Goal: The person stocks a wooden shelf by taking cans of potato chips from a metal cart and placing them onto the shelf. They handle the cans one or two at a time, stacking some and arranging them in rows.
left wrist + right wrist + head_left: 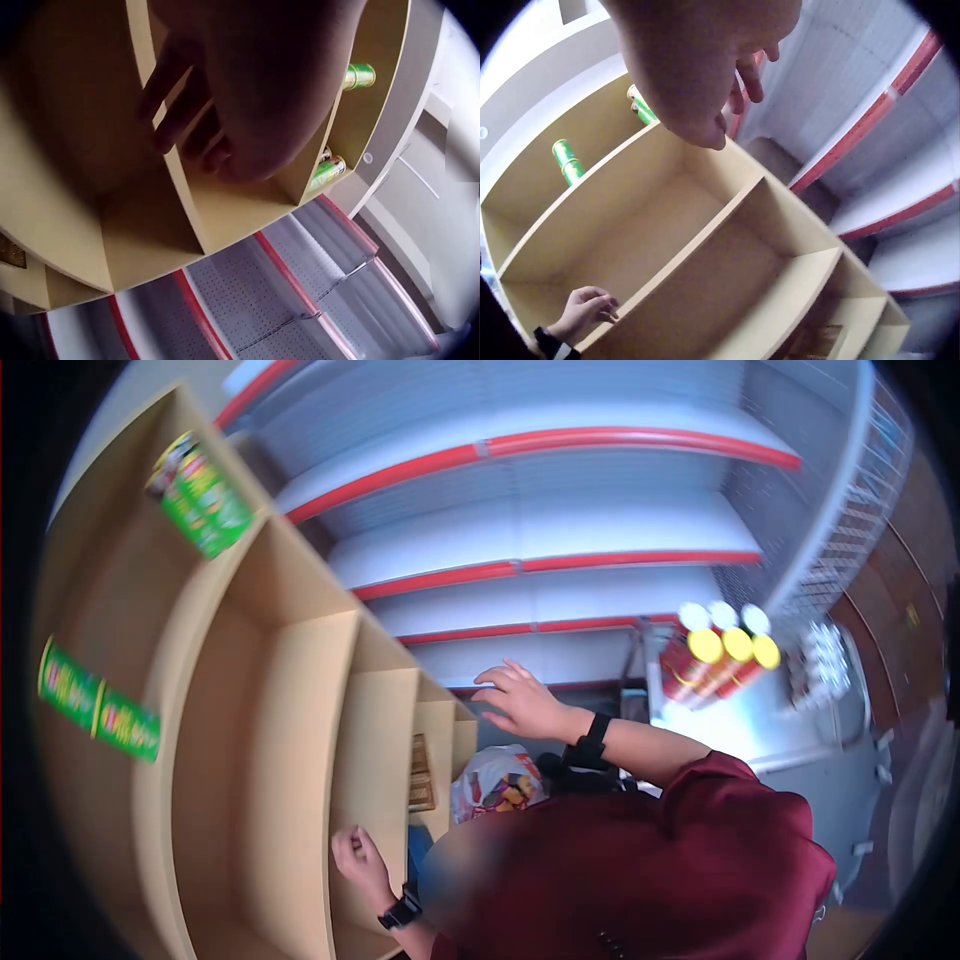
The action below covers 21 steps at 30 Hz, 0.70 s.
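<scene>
The left hand (362,868) has its fingers loosely bent with gaps between them, just beside the wooden shelf (335,780); whether they touch a board edge I cannot tell; the right hand (525,702) has its fingers apart and slightly bent, in the air; two groups of green cans, one (98,705) and another (205,505), stand in the shelf's top compartment, well apart from both hands' fingers; a plastic bag (490,785) lies below the right fingers.
</scene>
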Tool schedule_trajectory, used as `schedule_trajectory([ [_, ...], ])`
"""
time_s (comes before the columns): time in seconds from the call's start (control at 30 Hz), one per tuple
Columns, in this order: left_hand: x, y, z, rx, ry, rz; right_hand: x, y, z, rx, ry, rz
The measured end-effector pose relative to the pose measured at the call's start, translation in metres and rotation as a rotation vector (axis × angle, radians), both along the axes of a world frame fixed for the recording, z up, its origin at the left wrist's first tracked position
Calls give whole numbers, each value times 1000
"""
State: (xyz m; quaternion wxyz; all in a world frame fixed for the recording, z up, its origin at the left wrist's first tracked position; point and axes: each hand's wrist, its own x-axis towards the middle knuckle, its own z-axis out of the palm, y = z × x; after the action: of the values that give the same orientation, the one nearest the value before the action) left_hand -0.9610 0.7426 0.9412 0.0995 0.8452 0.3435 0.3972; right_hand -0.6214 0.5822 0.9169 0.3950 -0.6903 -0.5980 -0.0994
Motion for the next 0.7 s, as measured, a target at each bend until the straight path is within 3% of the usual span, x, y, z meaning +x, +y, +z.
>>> schedule_trajectory([
  [0.17,25,-5,-17,-178,174,-88,16,-121,-32,-87,36,-313],
  [0.3,75,3,-3,-103,128,-231,5,-183,-65,-92,99,-625],
  [0.4,105,4,4,-54,70,-311,0,-217,-110,-54,251,-919],
  [0.5,119,-1,7,-72,38,-341,4,-242,-154,-44,659,-1177],
  [0.6,113,-1,3,-78,84,-338,23,-259,-203,-58,858,-1280],
  [0.7,94,1,-1,-198,149,-288,52,-254,-234,100,703,-1399],
])
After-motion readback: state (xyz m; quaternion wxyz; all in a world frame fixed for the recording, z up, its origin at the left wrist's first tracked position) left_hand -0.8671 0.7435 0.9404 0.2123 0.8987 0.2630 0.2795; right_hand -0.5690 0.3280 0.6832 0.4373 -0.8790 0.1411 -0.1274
